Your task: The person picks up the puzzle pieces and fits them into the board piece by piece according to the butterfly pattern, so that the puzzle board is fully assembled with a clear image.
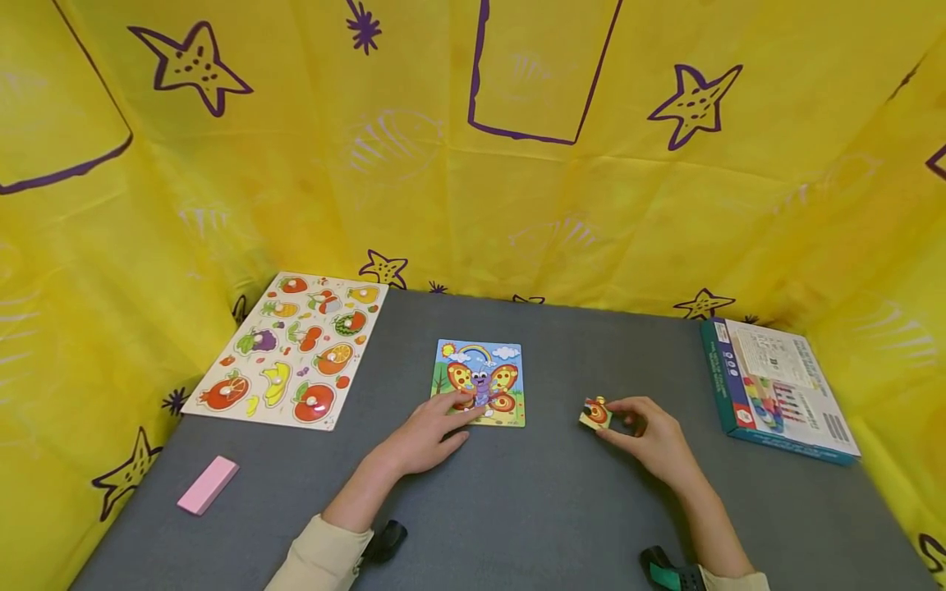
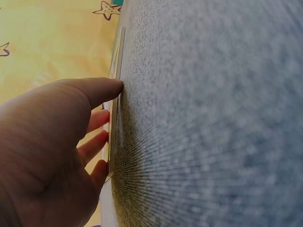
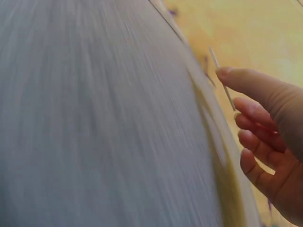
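Note:
A square butterfly jigsaw puzzle (image 1: 473, 361) lies flat near the middle of the table. My left hand (image 1: 429, 431) rests on its lower left part, fingers extended over the picture and covering some of it. In the left wrist view, the thumb (image 2: 106, 90) is by the puzzle's edge. To the right, my right hand (image 1: 650, 435) pinches a small puzzle piece (image 1: 594, 414) with red, orange and yellow swirls between thumb and fingers. From the right wrist that piece (image 3: 228, 97) appears edge-on, thin and held off the table.
A wooden fruit peg puzzle (image 1: 247, 349) lies at the left, with a pink eraser-like block (image 1: 208, 485) in front of it. At the right lies a teal and white box (image 1: 783, 390). Yellow patterned cloth (image 1: 458, 189) hangs behind and beside the grey table (image 1: 532, 509).

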Demonstrator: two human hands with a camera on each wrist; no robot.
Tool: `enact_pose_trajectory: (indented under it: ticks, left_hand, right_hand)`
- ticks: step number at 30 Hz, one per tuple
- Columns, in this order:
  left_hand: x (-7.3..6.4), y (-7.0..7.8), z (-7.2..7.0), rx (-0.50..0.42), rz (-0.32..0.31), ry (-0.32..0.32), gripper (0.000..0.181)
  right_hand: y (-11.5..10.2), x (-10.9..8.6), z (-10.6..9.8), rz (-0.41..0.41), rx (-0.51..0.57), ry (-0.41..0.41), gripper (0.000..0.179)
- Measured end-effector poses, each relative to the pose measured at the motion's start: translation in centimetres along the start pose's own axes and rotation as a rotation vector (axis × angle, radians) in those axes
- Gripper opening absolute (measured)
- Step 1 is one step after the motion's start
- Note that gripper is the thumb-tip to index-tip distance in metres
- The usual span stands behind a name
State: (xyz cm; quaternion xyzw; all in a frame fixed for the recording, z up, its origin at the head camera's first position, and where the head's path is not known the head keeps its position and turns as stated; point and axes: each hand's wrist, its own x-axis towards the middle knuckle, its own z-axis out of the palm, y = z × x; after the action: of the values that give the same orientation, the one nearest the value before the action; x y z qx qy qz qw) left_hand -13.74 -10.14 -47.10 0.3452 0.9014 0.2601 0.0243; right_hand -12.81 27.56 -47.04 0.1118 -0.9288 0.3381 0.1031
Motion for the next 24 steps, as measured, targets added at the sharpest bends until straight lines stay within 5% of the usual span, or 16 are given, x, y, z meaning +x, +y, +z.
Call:
enact_pose_trajectory:
  ticks: [15, 24]
  left_hand:
    - [0.2, 0.5, -0.1, 0.029, -0.028, 0.007, 0.044]
    - [0.3, 0.7, 0.1, 0.065, -0.016, 0.009, 0.044]
  right_hand:
    - [-5.7, 4.8, 6.4, -0.239, 0.081, -0.186, 0.038]
    - [-7.2, 5.9, 7.5, -0.249, 0.015, -0.238, 0.036]
